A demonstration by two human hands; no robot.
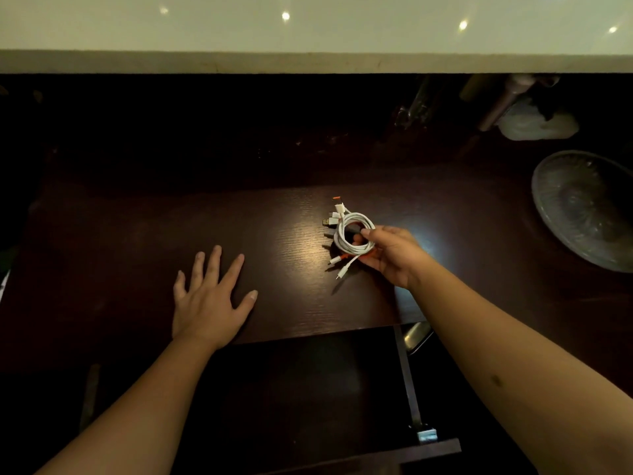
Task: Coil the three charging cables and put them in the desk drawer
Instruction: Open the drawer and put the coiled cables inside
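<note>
Nearest the camera, the desk drawer [308, 389] stands pulled out below the table edge, its dark inside showing nothing that can be made out; a rail runs along its right side down to the front panel at the bottom of the view. Both bare forearms reach forward over it.

On the dark wooden table [137, 234], the left hand [209, 299] lies palm down with its fingers straight and spread, flat on the wood just beyond the drawer's left part, holding nothing.

Further in and to the right, the right hand [394, 255] grips the coiled cables [352, 234]: the thumb goes through the middle of the white loops and the fingers curl round their right side and underneath. The bundle sits at the fingertips, on the left of that hand, at or just above the table surface; whether it touches the wood cannot be told. White loops lie on top, with orange showing beneath them. Plug ends stick out of the coil, some toward the far side and some toward the near left, one with an orange tip.

Well apart to the right, a patterned glass dish [582, 207] rests on the table. Behind it, in shadow, lie a pale crumpled thing and some dim cylinders. A pale wall rises beyond the table.
</note>
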